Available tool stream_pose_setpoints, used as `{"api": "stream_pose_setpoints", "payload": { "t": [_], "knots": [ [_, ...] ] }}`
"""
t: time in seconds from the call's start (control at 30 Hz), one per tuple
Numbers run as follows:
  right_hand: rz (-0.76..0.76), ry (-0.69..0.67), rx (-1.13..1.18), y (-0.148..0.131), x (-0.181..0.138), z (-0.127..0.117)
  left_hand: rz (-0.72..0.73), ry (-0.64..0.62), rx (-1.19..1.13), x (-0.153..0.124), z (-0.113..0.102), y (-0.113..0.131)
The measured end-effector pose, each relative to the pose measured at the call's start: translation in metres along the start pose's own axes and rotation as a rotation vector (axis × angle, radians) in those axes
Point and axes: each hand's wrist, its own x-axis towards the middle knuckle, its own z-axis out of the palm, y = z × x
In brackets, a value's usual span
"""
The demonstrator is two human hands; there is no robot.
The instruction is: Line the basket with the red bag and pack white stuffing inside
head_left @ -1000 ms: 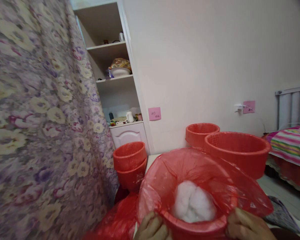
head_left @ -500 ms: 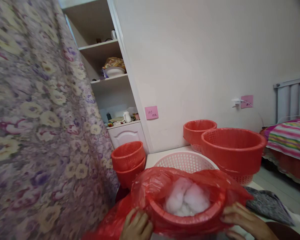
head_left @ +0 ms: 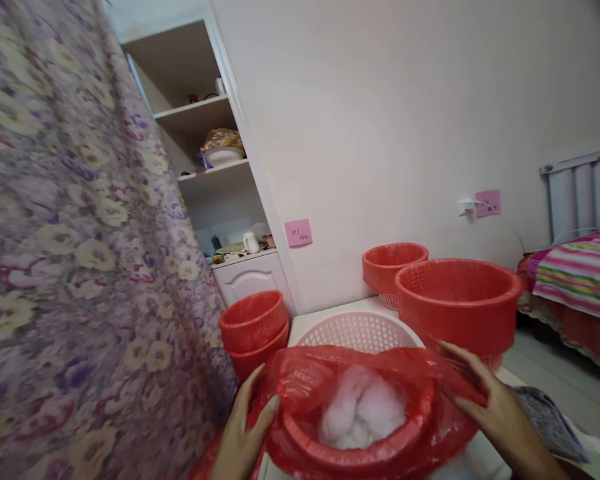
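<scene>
Two hands: left hand [head_left: 240, 433] and right hand [head_left: 495, 413], both on one red plastic bag [head_left: 330, 380] lining one red basket [head_left: 360, 453], one white stuffing clump [head_left: 360, 413] inside. Other baskets: two stacked red ones [head_left: 253, 327] at left, one pale pink basket [head_left: 357, 331] in the middle, one small red-lined basket [head_left: 393, 263] and one large red-lined basket [head_left: 457, 300] at right, six baskets in all. Two pink sticky notes [head_left: 298, 233] on the wall, one floral curtain [head_left: 80, 267], one striped bed [head_left: 575, 280], one radiator [head_left: 580, 193].

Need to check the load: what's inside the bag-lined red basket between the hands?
White fluffy stuffing lies in the red basket, over the red plastic bag lining it. The bottom underneath is covered and cannot be seen.
</scene>
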Motion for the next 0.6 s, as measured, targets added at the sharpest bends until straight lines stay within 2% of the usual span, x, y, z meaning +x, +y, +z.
{"api": "stream_pose_setpoints", "payload": {
  "t": [0.13, 0.27, 0.5, 0.6],
  "knots": [
    [-0.016, 0.022, 0.030, -0.005, 0.011, 0.009, 0.009, -0.023, -0.018, 0.029, 0.012, 0.007],
    [-0.041, 0.071, 0.083, -0.004, 0.022, 0.013, -0.052, -0.038, -0.193, 0.042, 0.019, 0.005],
    [0.000, 0.132, 0.191, 0.011, 0.050, 0.027, -0.048, 0.028, -0.252, 0.060, 0.025, -0.014],
    [0.055, 0.075, 0.273, 0.014, 0.064, 0.034, -0.039, 0.057, -0.278, 0.074, 0.027, -0.024]
  ]
}}
